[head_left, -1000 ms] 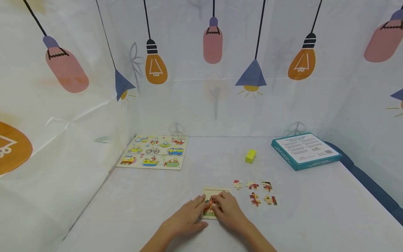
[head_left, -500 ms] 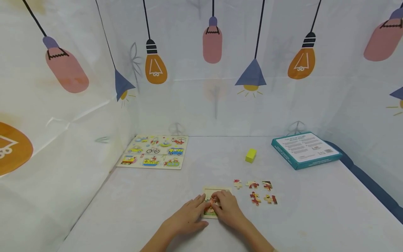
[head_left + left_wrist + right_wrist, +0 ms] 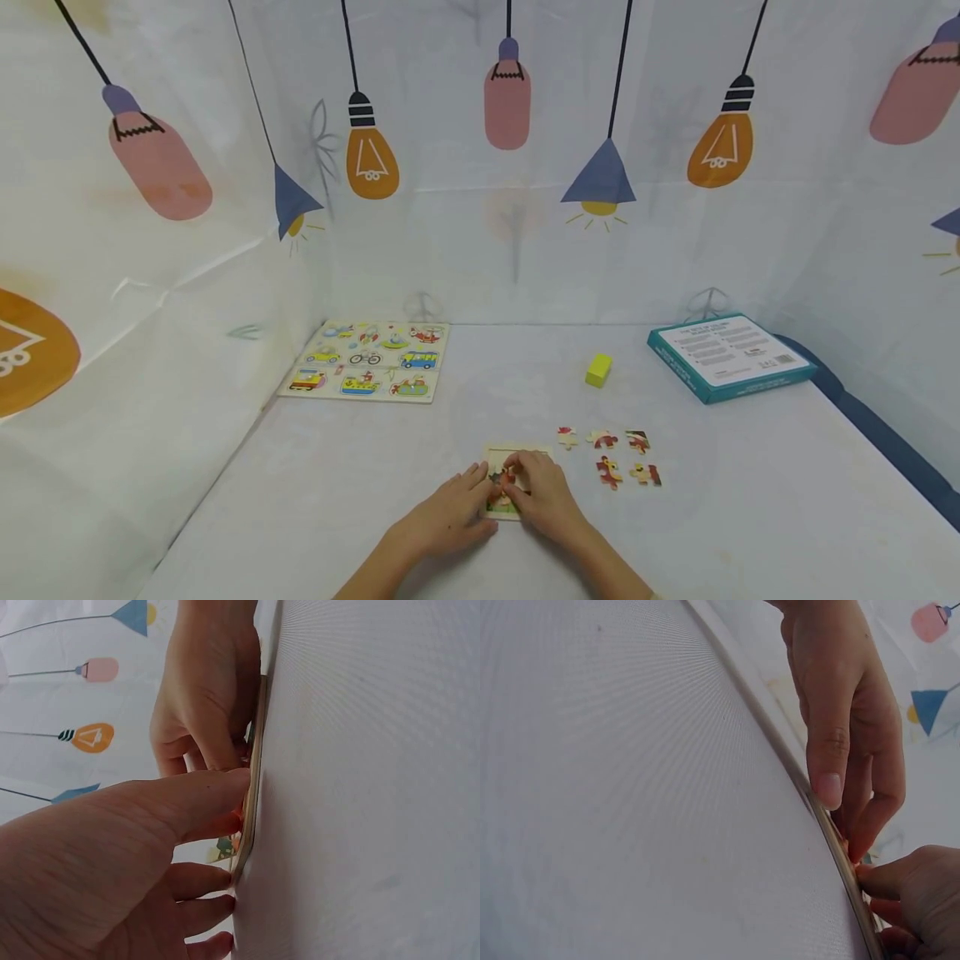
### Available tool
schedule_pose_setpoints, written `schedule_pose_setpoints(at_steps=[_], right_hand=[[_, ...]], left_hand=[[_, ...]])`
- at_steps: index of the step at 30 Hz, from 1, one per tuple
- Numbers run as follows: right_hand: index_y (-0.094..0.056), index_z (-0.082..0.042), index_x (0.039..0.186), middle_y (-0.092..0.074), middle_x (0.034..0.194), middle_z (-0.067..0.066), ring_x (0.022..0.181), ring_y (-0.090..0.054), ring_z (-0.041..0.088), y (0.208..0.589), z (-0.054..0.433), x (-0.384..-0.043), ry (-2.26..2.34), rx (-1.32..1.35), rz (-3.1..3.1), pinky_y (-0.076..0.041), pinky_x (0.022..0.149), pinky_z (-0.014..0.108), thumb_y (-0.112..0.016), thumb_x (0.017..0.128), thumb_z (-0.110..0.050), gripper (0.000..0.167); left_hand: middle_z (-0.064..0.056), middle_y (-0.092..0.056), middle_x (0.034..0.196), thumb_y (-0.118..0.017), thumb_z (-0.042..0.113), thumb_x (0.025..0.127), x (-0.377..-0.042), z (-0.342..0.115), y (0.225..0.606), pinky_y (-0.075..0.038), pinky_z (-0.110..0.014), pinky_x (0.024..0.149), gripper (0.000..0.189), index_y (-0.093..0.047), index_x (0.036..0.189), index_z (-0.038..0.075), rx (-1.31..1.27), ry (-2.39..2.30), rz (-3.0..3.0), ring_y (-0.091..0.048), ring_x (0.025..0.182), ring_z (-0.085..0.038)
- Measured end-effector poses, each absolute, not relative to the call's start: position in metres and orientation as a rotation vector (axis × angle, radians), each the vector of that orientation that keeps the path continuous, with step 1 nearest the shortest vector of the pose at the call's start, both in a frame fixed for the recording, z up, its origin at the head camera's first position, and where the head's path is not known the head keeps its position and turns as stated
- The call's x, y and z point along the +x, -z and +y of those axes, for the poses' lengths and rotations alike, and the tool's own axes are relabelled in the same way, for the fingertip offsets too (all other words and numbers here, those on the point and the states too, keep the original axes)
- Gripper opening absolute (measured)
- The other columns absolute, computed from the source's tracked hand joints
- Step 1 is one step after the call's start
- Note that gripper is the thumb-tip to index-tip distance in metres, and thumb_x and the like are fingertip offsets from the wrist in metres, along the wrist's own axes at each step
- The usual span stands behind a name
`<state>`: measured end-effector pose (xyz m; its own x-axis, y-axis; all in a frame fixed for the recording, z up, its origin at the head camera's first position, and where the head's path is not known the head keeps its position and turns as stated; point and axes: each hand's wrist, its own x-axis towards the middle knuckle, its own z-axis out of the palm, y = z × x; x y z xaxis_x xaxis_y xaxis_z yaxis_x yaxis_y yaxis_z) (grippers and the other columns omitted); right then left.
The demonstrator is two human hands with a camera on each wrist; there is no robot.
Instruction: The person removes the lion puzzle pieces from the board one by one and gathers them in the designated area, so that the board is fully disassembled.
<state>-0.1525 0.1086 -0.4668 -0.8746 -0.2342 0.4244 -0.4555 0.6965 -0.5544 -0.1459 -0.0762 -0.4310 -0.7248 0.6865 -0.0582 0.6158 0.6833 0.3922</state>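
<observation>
At the far left of the worktop (image 3: 300, 483) lies a board (image 3: 385, 377) with pictures of vehicles: train, boat, bicycle, bus. Nearer, the left hand (image 3: 446, 512) rests on the left side of a small wooden puzzle frame (image 3: 497, 456), its fingers mostly straight. Inside the frame, the right hand (image 3: 546, 496) pinches an orange-red puzzle piece (image 3: 504, 478) between thumb and forefinger. Five loose pieces (image 3: 608, 473) lie just right of it, a yellow block (image 3: 598, 370) beyond them. At far right sits a teal box (image 3: 731, 354); its white label bears a capital-letter heading, text blocks and a barcode, too small to read.
</observation>
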Motion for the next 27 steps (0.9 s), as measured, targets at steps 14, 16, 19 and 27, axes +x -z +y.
schedule_pose_setpoints(at_steps=[14,16,19,27], right_hand=[[-0.062,-0.019,0.077,-0.061,0.075,-0.014,0.065,-0.048,0.006,0.4654,0.1075,-0.152,-1.139,0.482,-2.497,-0.039,0.058,0.022,-0.076,0.071,-0.002,0.023],[-0.061,-0.019,0.076,-0.058,0.073,-0.014,0.065,-0.047,0.006,0.4651,0.1072,-0.1513,-1.15,0.484,-2.483,-0.039,0.057,0.021,-0.076,0.07,-0.001,0.024],[-0.06,-0.019,0.075,-0.053,0.071,-0.014,0.063,-0.045,0.006,0.4654,0.1072,-0.1502,-1.18,0.497,-2.466,-0.038,0.054,0.02,-0.076,0.07,0.001,0.026],[-0.058,-0.016,0.077,-0.053,0.069,-0.011,0.058,-0.044,0.002,0.4655,0.1074,-0.1499,-1.295,0.525,-2.456,-0.04,0.05,0.018,-0.072,0.075,0.002,0.023]], left_hand=[[-0.019,-0.036,0.141,-0.063,0.032,0.086,-0.1459,-0.0773,0.4311,-0.03,-0.045,0.103,0.027,-0.051,0.106,0.017,1.083,-0.521,2.706,-0.032,0.131,-0.032],[-0.019,-0.036,0.141,-0.063,0.032,0.086,-0.1454,-0.0774,0.4309,-0.03,-0.045,0.103,0.028,-0.051,0.106,0.017,1.084,-0.521,2.708,-0.032,0.131,-0.032],[-0.018,-0.036,0.141,-0.063,0.032,0.086,-0.145,-0.0775,0.4309,-0.031,-0.046,0.103,0.028,-0.051,0.107,0.017,1.081,-0.521,2.71,-0.031,0.131,-0.032],[-0.017,-0.035,0.142,-0.063,0.032,0.085,-0.1445,-0.0784,0.4295,-0.031,-0.045,0.102,0.029,-0.051,0.107,0.018,1.056,-0.524,2.702,-0.031,0.131,-0.03]])
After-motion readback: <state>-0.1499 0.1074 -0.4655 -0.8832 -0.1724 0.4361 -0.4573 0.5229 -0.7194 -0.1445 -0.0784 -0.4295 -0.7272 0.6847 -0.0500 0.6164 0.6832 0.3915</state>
